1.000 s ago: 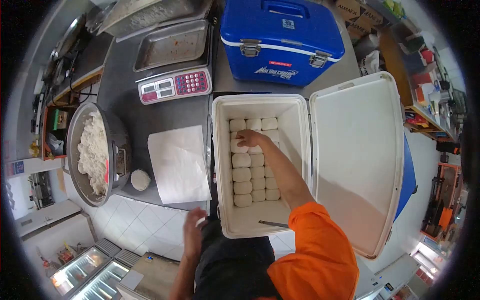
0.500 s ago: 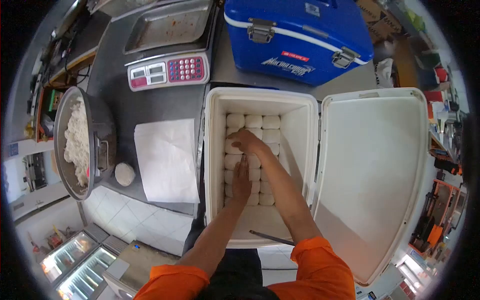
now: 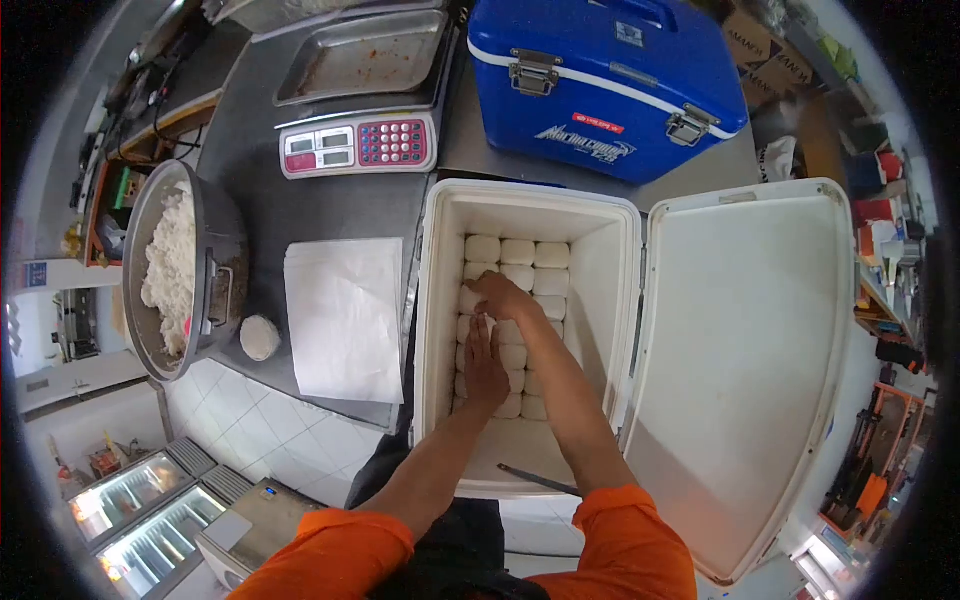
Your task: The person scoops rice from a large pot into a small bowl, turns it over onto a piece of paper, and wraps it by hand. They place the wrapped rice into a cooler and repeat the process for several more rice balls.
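Note:
Inside an open white cooler box (image 3: 429,330), white rounded blocks (image 3: 517,252) lie in tight rows. My left hand (image 3: 485,368) rests on the blocks along the left side, its fingers stretched out flat towards the far end. Just beyond its fingertips, my right hand (image 3: 503,298) reaches over the left row with thumb and fingers apart and somewhat bent, touching a block. The hands partly cover the blocks under them. On the table to the left are a stack of white sheets (image 3: 345,320), a round white lump (image 3: 260,338) and a pot (image 3: 222,230) of what looks like cooked rice (image 3: 170,265).
The cooler's lid (image 3: 740,360) hangs open to the right. A blue cooler (image 3: 600,95) stands behind. A scale (image 3: 358,145) carries a metal tray (image 3: 365,60) at the far left. A thin dark strip (image 3: 538,480) crosses the box's near edge.
The view has shifted a little, so the table and cooler appear slightly further right. Both hands stay on the left row of blocks, with only small finger movements.

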`<state>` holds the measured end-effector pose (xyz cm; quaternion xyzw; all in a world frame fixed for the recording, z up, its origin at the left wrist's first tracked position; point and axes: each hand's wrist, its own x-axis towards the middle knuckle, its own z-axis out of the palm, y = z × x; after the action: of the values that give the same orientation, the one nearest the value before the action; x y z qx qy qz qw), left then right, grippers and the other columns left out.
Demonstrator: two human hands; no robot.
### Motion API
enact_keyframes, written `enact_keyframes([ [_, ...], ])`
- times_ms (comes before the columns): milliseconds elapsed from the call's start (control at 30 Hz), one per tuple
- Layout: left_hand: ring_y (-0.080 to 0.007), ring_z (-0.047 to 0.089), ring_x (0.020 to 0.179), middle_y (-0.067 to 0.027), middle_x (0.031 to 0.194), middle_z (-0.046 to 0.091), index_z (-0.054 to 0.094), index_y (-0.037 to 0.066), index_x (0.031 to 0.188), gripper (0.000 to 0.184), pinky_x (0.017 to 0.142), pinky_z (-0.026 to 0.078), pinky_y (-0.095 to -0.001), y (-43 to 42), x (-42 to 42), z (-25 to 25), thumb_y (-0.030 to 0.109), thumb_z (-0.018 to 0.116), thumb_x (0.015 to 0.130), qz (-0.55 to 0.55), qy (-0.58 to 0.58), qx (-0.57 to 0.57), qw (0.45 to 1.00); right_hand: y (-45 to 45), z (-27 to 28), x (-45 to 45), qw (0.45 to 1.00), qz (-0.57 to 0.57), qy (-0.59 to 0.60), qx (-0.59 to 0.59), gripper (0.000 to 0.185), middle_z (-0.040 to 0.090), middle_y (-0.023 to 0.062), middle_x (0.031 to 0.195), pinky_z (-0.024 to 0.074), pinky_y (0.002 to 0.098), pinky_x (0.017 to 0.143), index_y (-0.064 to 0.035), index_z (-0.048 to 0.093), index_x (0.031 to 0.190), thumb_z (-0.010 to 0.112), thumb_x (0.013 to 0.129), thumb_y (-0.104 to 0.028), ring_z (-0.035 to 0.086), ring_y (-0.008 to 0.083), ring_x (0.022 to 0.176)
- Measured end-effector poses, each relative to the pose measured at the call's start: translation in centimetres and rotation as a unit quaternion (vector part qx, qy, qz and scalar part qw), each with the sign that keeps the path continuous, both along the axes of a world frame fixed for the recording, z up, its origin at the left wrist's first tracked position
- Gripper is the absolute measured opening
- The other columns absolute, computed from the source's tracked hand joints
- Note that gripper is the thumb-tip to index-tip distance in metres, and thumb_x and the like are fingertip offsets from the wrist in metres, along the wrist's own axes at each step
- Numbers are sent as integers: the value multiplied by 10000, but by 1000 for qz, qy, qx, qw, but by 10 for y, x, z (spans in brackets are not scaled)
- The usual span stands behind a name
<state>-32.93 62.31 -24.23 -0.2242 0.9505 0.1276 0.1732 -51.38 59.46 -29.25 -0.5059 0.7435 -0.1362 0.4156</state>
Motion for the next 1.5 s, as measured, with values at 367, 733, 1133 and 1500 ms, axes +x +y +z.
enact_keyframes([
  [367, -372, 651, 1010, -258, 1158, 616, 601, 2, 1223, 346, 855, 534, -429, -15, 79, 171, 152, 599, 912, -95, 240, 410, 875, 30, 188, 0, 889, -384, -70, -241, 269, 680, 105, 1045, 536, 302, 845, 29, 665, 1072, 627, 974, -218, 660, 185, 922],
  [733, -173, 693, 797, -98, 838, 718, 646, -19, 1071, 332, 727, 533, -338, -268, 320, 139, 292, 609, 962, 356, 114, 470, 800, -217, 169, 322, 898, -240, 5, -368, 1141, 403, 253, 1413, 401, 462, 1052, 52, 276, 1439, 942, 586, -310, 451, 382, 1283],
  [1133, -223, 663, 1002, -75, 1111, 674, 592, 67, 1221, 451, 835, 540, -348, -367, 274, 129, 426, 389, 1040, 388, 309, 747, 443, -229, 177, 354, 892, -288, 65, -342, 1228, 521, 265, 1289, 456, 448, 991, 37, 122, 1439, 954, 579, -237, 556, 380, 1181],
  [1500, -286, 615, 912, -161, 1082, 619, 597, 46, 1173, 389, 764, 504, -449, -304, 138, 113, 341, 655, 926, 214, 360, 376, 826, -38, 198, 338, 817, -485, 157, -271, 903, 301, 243, 1398, 314, 490, 1091, -16, 356, 1360, 892, 702, -323, 365, 376, 1305],
])
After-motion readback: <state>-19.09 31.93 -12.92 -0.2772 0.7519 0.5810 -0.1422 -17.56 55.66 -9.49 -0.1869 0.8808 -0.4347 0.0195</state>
